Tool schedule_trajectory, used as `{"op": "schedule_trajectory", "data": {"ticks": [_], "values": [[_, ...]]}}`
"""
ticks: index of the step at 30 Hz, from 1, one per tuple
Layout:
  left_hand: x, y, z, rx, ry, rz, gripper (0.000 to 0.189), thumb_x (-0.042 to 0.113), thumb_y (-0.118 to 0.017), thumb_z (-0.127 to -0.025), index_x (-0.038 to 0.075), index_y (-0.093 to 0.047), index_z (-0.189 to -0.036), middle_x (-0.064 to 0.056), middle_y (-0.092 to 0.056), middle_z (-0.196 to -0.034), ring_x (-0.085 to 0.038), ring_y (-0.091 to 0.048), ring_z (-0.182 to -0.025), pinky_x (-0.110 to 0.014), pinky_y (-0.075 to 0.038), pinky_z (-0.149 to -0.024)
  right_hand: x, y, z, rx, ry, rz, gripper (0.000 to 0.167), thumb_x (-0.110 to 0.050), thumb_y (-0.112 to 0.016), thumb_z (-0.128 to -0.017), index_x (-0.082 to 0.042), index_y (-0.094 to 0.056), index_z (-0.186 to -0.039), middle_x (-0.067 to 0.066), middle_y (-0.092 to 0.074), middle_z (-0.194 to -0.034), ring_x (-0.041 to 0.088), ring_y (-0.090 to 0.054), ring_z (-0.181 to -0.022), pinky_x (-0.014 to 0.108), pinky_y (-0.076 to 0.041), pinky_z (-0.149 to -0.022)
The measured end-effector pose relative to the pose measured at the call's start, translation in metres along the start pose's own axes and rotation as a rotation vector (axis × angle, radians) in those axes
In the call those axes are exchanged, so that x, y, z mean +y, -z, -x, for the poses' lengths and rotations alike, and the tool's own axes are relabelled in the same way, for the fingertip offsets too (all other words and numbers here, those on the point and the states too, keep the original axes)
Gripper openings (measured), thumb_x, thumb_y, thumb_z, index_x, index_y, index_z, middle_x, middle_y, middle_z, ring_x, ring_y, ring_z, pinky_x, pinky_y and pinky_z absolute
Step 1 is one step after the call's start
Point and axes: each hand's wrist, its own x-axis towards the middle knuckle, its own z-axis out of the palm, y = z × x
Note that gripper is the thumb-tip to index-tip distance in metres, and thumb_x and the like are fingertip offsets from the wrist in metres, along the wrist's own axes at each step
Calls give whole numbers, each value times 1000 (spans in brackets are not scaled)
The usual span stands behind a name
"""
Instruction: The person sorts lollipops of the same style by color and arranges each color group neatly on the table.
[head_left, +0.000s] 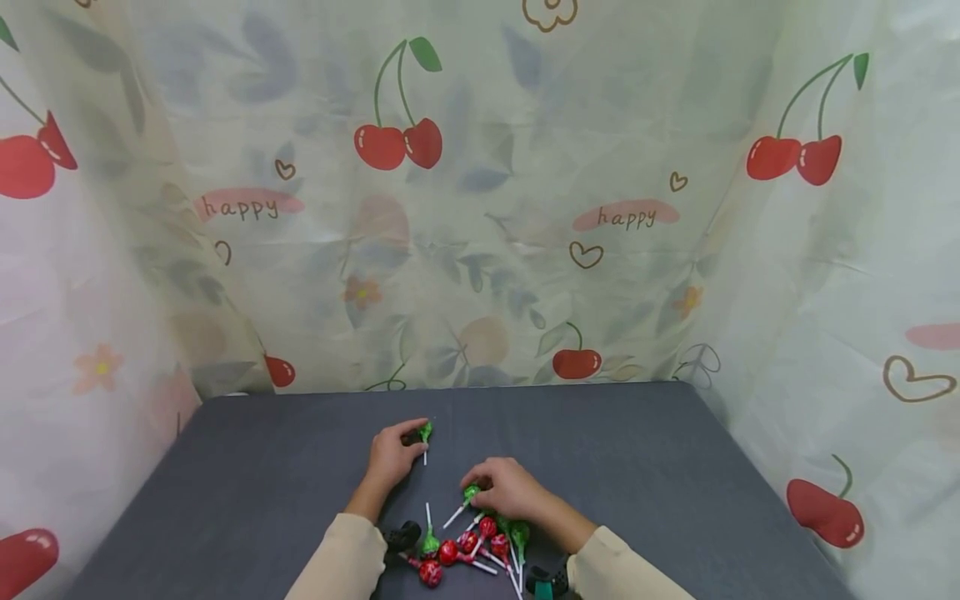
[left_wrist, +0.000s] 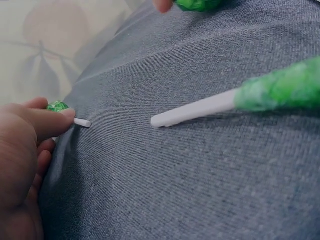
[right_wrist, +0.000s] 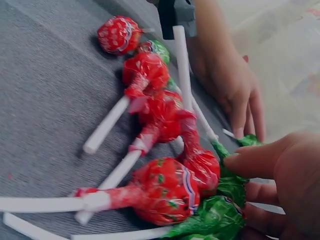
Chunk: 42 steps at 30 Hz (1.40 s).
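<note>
Near the middle of the table, my left hand [head_left: 391,457] pinches a green-wrapped lollipop [head_left: 425,432] between thumb and fingers, its white stick pointing toward me. In the left wrist view this lollipop's green head [left_wrist: 57,106] is mostly covered by the fingers. My right hand [head_left: 516,490], closer and to the right, has thumb and fingers around another green lollipop [head_left: 471,492], whose stick slants down-left. Just below the right hand lies a loose pile of red lollipops [right_wrist: 165,192] and green lollipops [right_wrist: 217,220], seen close up in the right wrist view.
A separate green lollipop [head_left: 430,544] lies at the pile's left with its stick pointing away; a red lollipop [head_left: 431,572] is in front of it. The dark grey cloth-covered table [head_left: 637,467] is enclosed by a cherry-patterned curtain [head_left: 480,208] at the back and sides.
</note>
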Motion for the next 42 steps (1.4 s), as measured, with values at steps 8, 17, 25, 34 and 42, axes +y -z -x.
{"op": "schedule_trajectory", "data": {"ticks": [8, 17, 25, 34, 42], "values": [[2, 0, -1, -33, 44, 6, 43, 10, -81, -77, 17, -72, -119, -11, -68, -117, -30, -62, -106, -47, -47, -90, 6, 4, -7, 115, 32, 23, 22, -2, -76, -78, -10, -76, -99, -2, -56, -80, 9, -51, -70, 27, -44, -63], [3, 1, -1, -25, 38, 32, 41, 7, -81, -77, 14, -73, -117, -11, -69, -113, -29, -63, -103, -46, -48, -88, 6, 1, -18, 154, 20, -3, 19, -3, -73, -80, -10, -77, -98, -2, -56, -82, 11, -53, -73, 27, -46, -65], [5, -1, -1, 5, 48, 52, 38, 6, -78, -78, 13, -73, -115, -11, -69, -109, -29, -63, -101, -47, -48, -87, 11, -4, -28, 162, -50, -87, 17, -6, -77, -80, -10, -76, -97, -2, -67, -89, 13, -61, -79, 29, -49, -69], [2, -1, 0, -18, 56, 59, 39, 5, -78, -80, 13, -72, -118, -11, -69, -111, -29, -62, -104, -47, -47, -90, 16, -6, -35, 204, -129, -155, 15, -8, -77, -81, -10, -75, -96, -1, -70, -90, 15, -64, -82, 30, -51, -68], [1, 1, -2, -32, 75, 56, 41, 7, -77, -81, 15, -71, -120, -10, -68, -115, -29, -61, -108, -47, -46, -92, 22, -8, -48, 293, -119, -147, 17, -6, -77, -81, -9, -75, -98, 0, -71, -91, 15, -64, -82, 32, -51, -71]]}}
